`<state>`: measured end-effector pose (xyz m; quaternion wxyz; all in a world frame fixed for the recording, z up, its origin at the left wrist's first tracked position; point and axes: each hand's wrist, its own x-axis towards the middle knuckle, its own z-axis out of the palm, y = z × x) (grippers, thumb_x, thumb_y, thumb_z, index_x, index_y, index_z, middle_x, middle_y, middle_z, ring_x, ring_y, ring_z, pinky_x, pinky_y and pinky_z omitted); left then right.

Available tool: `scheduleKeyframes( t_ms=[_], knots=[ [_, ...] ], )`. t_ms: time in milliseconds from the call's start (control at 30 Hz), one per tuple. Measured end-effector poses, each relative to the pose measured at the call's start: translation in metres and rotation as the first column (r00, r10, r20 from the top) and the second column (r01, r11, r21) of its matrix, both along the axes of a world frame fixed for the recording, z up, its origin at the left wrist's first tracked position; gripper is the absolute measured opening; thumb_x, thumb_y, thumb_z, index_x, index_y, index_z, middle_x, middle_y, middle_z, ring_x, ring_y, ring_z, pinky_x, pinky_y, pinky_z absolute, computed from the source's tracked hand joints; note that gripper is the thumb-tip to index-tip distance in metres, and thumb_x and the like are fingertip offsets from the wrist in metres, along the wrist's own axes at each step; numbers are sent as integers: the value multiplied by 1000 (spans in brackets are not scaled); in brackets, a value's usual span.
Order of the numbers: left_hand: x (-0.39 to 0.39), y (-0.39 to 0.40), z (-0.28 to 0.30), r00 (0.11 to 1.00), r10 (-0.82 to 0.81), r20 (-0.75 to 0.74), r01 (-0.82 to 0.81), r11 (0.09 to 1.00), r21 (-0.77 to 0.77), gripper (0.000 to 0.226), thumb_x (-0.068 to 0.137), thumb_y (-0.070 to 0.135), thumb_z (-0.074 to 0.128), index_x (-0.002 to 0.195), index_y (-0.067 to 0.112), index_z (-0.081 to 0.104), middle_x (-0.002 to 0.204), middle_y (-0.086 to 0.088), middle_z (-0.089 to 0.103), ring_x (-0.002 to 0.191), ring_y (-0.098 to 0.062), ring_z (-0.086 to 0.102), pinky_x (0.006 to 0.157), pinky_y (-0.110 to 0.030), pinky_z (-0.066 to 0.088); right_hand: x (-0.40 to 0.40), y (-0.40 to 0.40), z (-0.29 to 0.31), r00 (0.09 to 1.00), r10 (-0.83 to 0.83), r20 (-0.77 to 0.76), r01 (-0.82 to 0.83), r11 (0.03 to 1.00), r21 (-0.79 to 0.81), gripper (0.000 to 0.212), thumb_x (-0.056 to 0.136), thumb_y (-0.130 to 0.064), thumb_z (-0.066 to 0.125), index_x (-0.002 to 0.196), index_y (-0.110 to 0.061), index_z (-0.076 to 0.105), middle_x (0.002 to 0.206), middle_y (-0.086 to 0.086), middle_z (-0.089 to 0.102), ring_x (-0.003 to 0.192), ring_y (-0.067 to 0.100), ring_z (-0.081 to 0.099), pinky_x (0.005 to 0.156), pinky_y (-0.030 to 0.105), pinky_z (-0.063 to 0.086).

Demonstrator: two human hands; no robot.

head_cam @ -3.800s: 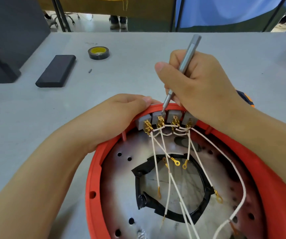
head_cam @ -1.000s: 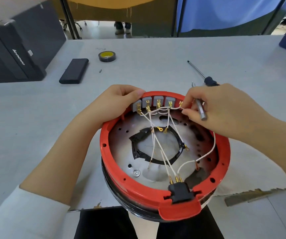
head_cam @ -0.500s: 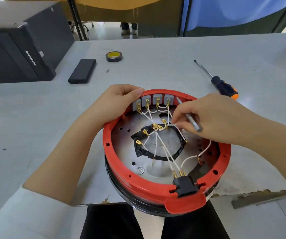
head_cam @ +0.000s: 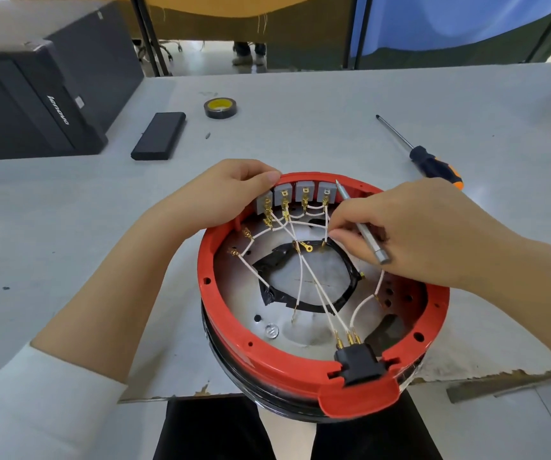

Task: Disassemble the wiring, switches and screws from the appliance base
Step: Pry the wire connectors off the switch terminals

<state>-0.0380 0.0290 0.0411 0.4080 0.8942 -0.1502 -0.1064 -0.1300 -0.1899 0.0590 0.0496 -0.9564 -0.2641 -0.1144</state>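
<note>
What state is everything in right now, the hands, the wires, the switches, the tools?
Left hand: grips the red base rim beside the switches.
Right hand: holds the small silver screwdriver, fingertips at a wire.
Grey switches: four, seated in the rim, wires attached.
White wires: several ends loose, others connected.
Black plug socket: seated in the rim, wired.
Orange-handled screwdriver: lying unused on the table.
Tape roll: lying flat.

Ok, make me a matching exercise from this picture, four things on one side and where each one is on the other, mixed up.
Things:
1. tape roll
2. orange-handled screwdriver
3. black plug socket
4. grey switches

Places:
A. near rim of the red base
B. far rim, beside the left hand
C. table, far left of the base
D. table, right of the base

Pairs: 1-C, 2-D, 3-A, 4-B
</note>
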Motion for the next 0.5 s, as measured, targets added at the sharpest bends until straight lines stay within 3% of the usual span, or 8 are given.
scheduleKeyframes(
  t_ms=[133,267,400,500],
  knots=[
    [1,-6,6,999,-43,33,42,998,39,29,97,42,46,118,32,64,109,16,66,104,-4,59,95,-24,44,1,4,-5,994,103,32,-102,994,-24,16,91,-33,57,83,-24,67,58,-7,59,49,17,48,46,30,42],
    [1,-16,6,988,-110,104,101,991,87,28,97,39,48,119,31,63,110,16,66,101,-1,58,80,-5,38,8,-1,-4,994,0,106,-11,995,103,25,91,-39,48,84,-25,68,57,-4,61,53,23,58,50,34,46],
    [1,-18,4,982,-153,108,145,986,79,28,99,31,49,123,27,61,114,15,65,105,0,57,86,-7,37,11,-5,-8,972,-137,192,79,956,283,11,89,-32,63,88,-24,71,60,-9,62,55,13,55,56,32,48],
    [-2,-18,4,988,-126,93,120,990,69,26,99,28,48,121,27,62,113,13,65,105,-3,58,87,-11,40,21,-8,-10,984,-177,23,142,855,499,9,87,-24,67,95,-25,69,83,-13,69,78,4,61,77,16,47]
  ],
)
